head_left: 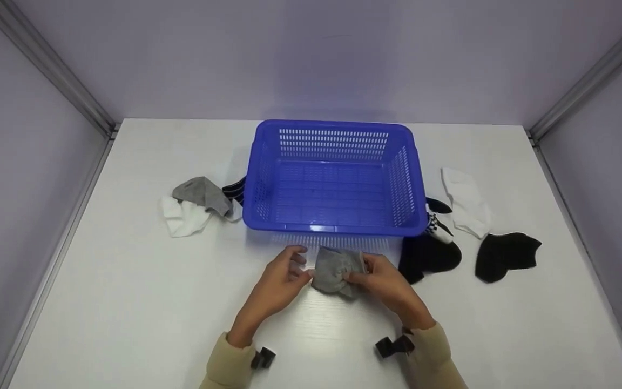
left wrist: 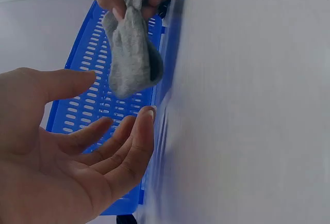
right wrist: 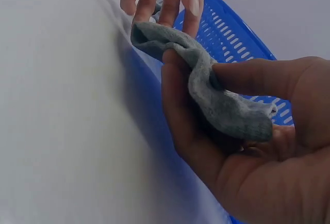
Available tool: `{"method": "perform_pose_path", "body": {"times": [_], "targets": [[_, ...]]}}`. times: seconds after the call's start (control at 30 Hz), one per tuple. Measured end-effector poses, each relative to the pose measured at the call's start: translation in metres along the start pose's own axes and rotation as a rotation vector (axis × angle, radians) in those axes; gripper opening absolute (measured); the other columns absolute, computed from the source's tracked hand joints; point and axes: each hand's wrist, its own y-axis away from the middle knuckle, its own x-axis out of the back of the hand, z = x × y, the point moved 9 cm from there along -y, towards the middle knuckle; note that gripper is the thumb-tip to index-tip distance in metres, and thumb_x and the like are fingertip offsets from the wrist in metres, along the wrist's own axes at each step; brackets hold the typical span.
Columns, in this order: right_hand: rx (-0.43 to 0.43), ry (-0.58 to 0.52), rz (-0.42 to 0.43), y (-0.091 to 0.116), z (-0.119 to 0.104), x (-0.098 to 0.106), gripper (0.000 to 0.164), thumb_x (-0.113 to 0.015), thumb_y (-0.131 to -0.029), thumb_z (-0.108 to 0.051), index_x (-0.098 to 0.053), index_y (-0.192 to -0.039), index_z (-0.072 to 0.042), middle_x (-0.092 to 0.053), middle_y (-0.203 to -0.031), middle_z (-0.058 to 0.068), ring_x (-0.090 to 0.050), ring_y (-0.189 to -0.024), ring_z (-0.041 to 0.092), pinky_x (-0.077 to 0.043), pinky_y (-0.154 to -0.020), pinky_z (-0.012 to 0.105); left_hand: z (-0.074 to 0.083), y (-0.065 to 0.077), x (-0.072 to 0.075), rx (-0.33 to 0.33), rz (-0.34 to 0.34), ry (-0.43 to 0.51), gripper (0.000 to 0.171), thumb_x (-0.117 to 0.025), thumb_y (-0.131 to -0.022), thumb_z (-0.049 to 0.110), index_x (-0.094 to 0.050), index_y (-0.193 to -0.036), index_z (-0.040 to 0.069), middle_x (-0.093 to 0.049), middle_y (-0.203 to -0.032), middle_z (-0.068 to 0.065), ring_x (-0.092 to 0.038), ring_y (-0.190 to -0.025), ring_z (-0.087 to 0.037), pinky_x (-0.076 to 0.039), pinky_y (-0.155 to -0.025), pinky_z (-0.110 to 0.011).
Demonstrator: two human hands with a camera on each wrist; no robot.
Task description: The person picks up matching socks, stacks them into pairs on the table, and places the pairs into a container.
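Note:
A grey sock, folded and bunched, is held up in front of the blue basket. My right hand pinches it between thumb and fingers; in the right wrist view the sock bends over the fingertips. At the sock's other end is my left hand, its fingers loosely bent and spread. The left wrist view shows a gap between this hand and the sock.
Behind the hands stands the blue plastic basket. To its left lie a grey sock, a white sock and a black striped one. To its right are white socks and black socks. Walls enclose the table's back and sides.

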Motion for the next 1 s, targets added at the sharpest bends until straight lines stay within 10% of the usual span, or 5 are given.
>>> {"method": "perform_pose_path", "body": {"times": [0.33,0.67,1.0], "targets": [[-0.003,0.368,0.195,0.026,-0.009,0.037,0.026,-0.073,-0.093,-0.015,-0.073,-0.111,0.004,-0.070,-0.084,0.003,-0.061,-0.072,0.012,-0.048,-0.062,0.025,0.020,0.007,-0.022,-0.059,-0.049,-0.212,0.039,-0.067,-0.100,0.016,-0.060,-0.137,0.003,-0.064,-0.127,-0.017,-0.065,-0.111,-0.028,-0.055,-0.095,-0.043],[-0.041,0.373,0.252,0.037,-0.008,0.058,0.036,-0.071,-0.088,-0.002,-0.067,-0.122,0.010,-0.076,-0.098,0.016,-0.069,-0.080,0.017,-0.055,-0.065,0.028,0.051,0.000,-0.056,-0.149,-0.051,-0.559,0.053,-0.071,-0.099,0.022,-0.056,-0.145,-0.001,-0.061,-0.135,-0.015,-0.061,-0.127,-0.030,-0.054,-0.105,-0.045],[-0.029,0.413,0.216,0.026,-0.009,0.044,0.040,-0.075,-0.078,0.003,-0.068,-0.117,0.009,-0.071,-0.093,0.012,-0.061,-0.081,0.016,-0.051,-0.067,0.026,0.059,-0.005,-0.085,-0.181,0.138,-0.876,0.054,-0.088,-0.084,0.036,-0.070,-0.115,-0.005,-0.066,-0.113,-0.020,-0.060,-0.100,-0.032,-0.059,-0.080,-0.042]]}}
